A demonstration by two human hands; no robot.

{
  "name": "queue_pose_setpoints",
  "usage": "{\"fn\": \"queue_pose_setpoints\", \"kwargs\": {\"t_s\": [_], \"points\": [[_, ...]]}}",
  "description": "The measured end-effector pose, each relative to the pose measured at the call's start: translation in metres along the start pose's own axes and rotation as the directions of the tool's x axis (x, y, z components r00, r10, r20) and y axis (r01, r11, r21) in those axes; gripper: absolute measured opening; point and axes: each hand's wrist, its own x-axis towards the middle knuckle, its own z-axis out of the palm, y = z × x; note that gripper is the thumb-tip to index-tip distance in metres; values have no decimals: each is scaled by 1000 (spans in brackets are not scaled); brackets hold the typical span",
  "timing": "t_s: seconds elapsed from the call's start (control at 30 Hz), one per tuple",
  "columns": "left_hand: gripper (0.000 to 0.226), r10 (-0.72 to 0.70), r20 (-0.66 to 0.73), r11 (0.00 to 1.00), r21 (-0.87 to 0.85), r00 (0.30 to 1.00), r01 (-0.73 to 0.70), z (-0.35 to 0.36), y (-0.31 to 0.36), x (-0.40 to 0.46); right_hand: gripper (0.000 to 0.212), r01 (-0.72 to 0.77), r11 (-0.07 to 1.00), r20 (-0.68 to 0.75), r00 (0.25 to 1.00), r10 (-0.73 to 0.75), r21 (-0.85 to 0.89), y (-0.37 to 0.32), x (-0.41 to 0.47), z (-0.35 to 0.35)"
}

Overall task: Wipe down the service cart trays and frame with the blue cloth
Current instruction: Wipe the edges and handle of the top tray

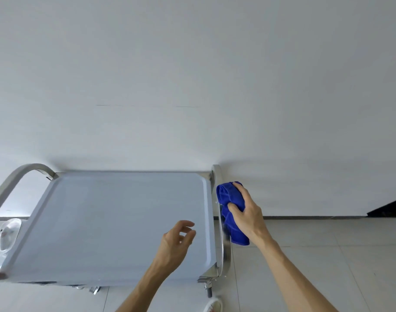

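R hand (244, 212) fingers curl round bunched, fuzzy blue cloth (232, 212), pressed vs shiny curved steel rail (224, 244). L hand (176, 242) fingers loose, holding nothing, above smooth rounded-corner tray (102, 221).

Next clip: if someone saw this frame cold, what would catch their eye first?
The bright blue cloth stands out at once: the right hand grips it against the cart's steel handle bar on the right side. Next comes the broad pale top tray, filling the lower left of the view, with the left hand hovering over its near right part, fingers loosely curled and holding nothing.
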Motion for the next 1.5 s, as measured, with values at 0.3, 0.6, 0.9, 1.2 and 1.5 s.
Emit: {"fn": "queue_pose_setpoints", "kwargs": {"t_s": [0.3,0.6,0.9,1.2,1.5], "points": [[21,-22,-362,976,-209,932,-58,-124,-68,-96,56,146,984,91,984,-156,103,-85,-82,99],[20,-84,-583,955,-277,808,-101,-255,-150,-195,56,225,958,224,938,-262,179,-154,-155,244],[16,-121,-665,937,-322,737,-137,-334,-181,-216,56,259,946,315,897,-310,193,-192,-180,324],[17,-151,-692,949,-301,706,-93,-382,-196,-171,55,237,948,365,881,-301,211,-209,-122,379],[20,-186,-724,967,-253,664,-4,-436,-211,-123,55,307,936,480,803,-353,175,-244,-54,468]]}}
